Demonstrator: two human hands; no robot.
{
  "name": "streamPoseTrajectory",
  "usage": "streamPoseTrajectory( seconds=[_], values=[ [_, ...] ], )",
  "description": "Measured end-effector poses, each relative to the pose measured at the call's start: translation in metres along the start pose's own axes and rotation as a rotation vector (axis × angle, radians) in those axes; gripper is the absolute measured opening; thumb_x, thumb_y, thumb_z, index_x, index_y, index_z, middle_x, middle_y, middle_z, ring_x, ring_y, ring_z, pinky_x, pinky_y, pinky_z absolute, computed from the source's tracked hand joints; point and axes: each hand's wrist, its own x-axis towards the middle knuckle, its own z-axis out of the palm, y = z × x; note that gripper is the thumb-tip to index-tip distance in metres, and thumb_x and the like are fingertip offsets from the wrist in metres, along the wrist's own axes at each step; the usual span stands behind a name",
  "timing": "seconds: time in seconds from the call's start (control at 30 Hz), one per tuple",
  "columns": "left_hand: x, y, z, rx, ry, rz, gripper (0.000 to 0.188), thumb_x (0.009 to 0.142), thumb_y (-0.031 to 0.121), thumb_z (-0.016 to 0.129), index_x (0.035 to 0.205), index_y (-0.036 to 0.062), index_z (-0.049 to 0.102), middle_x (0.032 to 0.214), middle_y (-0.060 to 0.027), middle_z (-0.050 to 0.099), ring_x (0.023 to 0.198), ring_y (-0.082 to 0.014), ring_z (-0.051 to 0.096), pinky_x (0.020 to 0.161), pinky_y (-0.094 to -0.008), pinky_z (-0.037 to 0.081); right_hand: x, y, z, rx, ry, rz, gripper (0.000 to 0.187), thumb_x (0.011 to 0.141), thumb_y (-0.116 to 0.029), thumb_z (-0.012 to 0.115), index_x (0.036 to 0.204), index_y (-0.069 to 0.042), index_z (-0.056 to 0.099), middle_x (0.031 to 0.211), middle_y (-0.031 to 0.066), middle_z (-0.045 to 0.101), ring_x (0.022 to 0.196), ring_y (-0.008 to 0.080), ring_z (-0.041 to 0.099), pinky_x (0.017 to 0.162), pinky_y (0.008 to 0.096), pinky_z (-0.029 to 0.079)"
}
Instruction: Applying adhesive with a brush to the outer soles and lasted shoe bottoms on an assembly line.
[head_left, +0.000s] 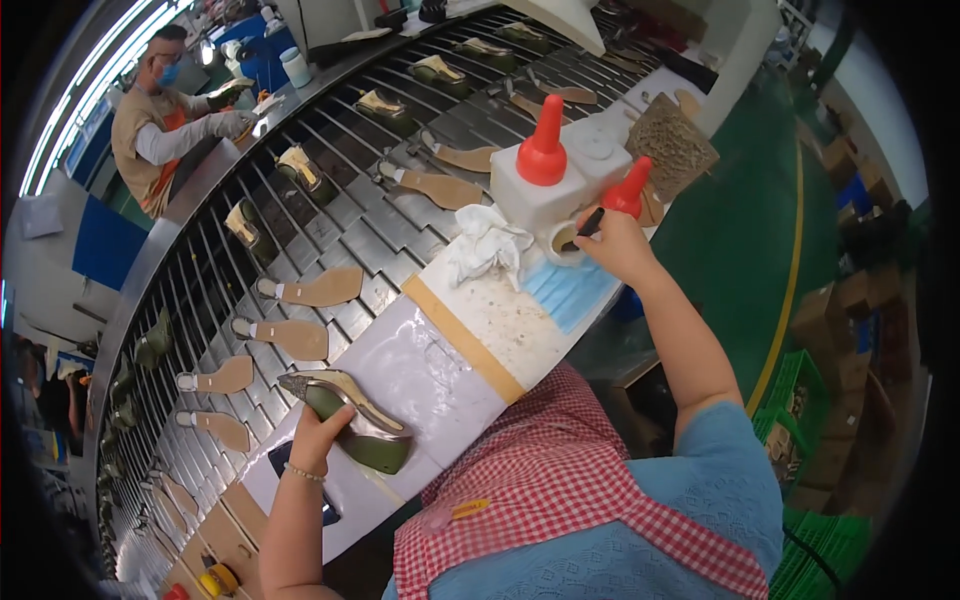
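In my left hand (pixel 318 438) is a dark green shoe (pixel 383 452) with a metallic edge. It lies tilted over the white work board, its toe pointing left. My right hand (pixel 622 250) grips a black-handled tool (pixel 590 223), which looks like a brush. The tool's lower end dips into a small white pot (pixel 560 238); that tip is hidden. Beside the pot stands a white bottle (pixel 530 195) with a red cone cap (pixel 543 150). A second red cone cap (pixel 630 188) rises behind my right hand. A crumpled white cloth (pixel 490 245) lies left of the pot.
A blue face mask (pixel 568 292) lies on the board (pixel 400 340). Past it, a slatted conveyor (pixel 340 240) carries tan soles (pixel 300 340) and several green shoes (pixel 300 170). A co-worker (pixel 165 120) stands across it. Green crates (pixel 790 400) are at the right.
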Motion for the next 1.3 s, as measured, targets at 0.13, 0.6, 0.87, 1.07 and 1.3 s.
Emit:
streamPoseTrajectory(
  seconds=[0.13,0.6,0.87,1.07,1.3],
  values=[
    [0.008,0.012,0.012,-0.130,-0.009,-0.090,0.048,0.070,0.013,0.075,0.112,0.0015,0.054,0.102,-0.0042,0.060,0.093,-0.0157,0.056,0.083,-0.0277,0.043,0.001,0.011,0.006,0.057,0.018,-0.028,0.018,0.071,-0.011,0.070,0.086,-0.005,0.062,0.079,0.0130,0.065,0.079,0.0299,0.063,0.070,0.0376,0.048],
    [-0.017,-0.011,0.109,-0.154,0.484,0.805,0.040,0.074,0.009,0.077,0.109,0.0011,0.058,0.107,-0.0072,0.061,0.098,-0.0185,0.057,0.091,-0.0311,0.045,-0.018,0.050,0.014,1.341,0.021,0.713,0.027,0.077,-0.024,0.075,0.093,-0.007,0.061,0.079,0.0025,0.062,0.078,0.0160,0.062,0.066,0.0265,0.049],
    [-0.067,0.013,0.111,0.184,0.137,0.939,0.097,0.061,0.023,0.086,0.137,0.0029,0.029,0.133,-0.0132,0.040,0.122,-0.0256,0.044,0.104,-0.0358,0.034,-0.017,0.073,0.045,1.559,0.095,1.008,0.031,0.077,-0.038,0.075,0.082,-0.011,0.060,0.070,0.0037,0.062,0.066,0.0185,0.063,0.056,0.0252,0.049],
    [-0.089,0.018,0.165,-0.358,0.001,0.417,0.094,0.066,0.012,0.083,0.139,0.0034,0.026,0.133,-0.0126,0.039,0.119,-0.0231,0.045,0.101,-0.0342,0.036,-0.048,0.014,-0.014,1.667,-0.034,0.537,0.017,0.090,-0.022,0.061,0.095,-0.006,0.063,0.092,0.0107,0.067,0.086,0.0198,0.065,0.077,0.0333,0.054],
    [-0.056,-0.045,0.170,-0.181,0.097,0.777,0.086,0.075,-0.001,0.073,0.143,0.0090,0.020,0.140,-0.0144,0.033,0.117,-0.0233,0.048,0.097,-0.0330,0.043,-0.120,-0.125,0.002,1.360,-0.477,0.047,0.019,0.080,0.000,0.066,0.097,0.001,0.057,0.098,0.0154,0.064,0.092,0.0171,0.062,0.083,0.0277,0.048]
  ],
)
